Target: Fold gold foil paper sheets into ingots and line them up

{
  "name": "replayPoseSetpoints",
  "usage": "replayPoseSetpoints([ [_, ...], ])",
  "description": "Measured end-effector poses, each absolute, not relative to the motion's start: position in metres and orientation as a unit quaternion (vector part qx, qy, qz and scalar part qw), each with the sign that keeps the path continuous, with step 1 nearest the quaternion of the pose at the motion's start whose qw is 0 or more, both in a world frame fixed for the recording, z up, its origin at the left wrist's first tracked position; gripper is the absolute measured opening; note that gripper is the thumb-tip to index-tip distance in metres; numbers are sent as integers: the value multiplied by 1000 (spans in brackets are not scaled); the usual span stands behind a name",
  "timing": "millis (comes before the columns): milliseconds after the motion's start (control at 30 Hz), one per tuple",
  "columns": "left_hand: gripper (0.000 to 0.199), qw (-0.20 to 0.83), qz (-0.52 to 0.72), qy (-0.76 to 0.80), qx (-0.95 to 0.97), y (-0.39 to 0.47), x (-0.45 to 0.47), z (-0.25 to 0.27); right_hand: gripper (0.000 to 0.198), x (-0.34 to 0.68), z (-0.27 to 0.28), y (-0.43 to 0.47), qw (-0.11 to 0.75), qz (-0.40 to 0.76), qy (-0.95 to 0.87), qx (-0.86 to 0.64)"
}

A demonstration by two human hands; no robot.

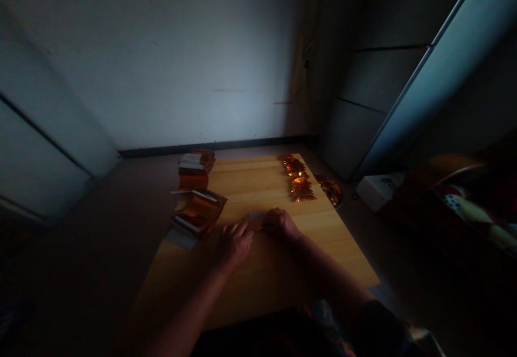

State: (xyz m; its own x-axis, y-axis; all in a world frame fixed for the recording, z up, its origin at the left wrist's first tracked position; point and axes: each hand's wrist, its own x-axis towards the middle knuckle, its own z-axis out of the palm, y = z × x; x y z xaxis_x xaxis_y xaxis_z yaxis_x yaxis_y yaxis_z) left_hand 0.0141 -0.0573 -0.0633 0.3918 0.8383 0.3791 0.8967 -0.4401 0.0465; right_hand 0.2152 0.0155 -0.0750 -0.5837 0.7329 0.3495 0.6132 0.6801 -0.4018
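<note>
In the dim head view, a small copper-coloured foil sheet lies low over the wooden table, with a pale strip along its far edge. My left hand holds the sheet's left end, fingers bent and close together. The other end is pinched by my right hand, whose fingers are curled over it. Left of my hands rests a curled stack of copper-coloured sheets with whitish edges. Past it sits another such stack. Pleated shiny foil pieces are lined up near the table's right edge.
The light wooden table has its far edge near a pale wall. On the floor to the right are more shiny foil pieces and a white box. A grey cabinet stands behind them.
</note>
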Motion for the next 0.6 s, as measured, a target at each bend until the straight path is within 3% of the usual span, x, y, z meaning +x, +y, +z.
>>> replayPoseSetpoints([
  [600, 28, 76, -160, -524, -833, -57, 12, -70, 19, 199, -50, 22, 147, 148, -841, -499],
])
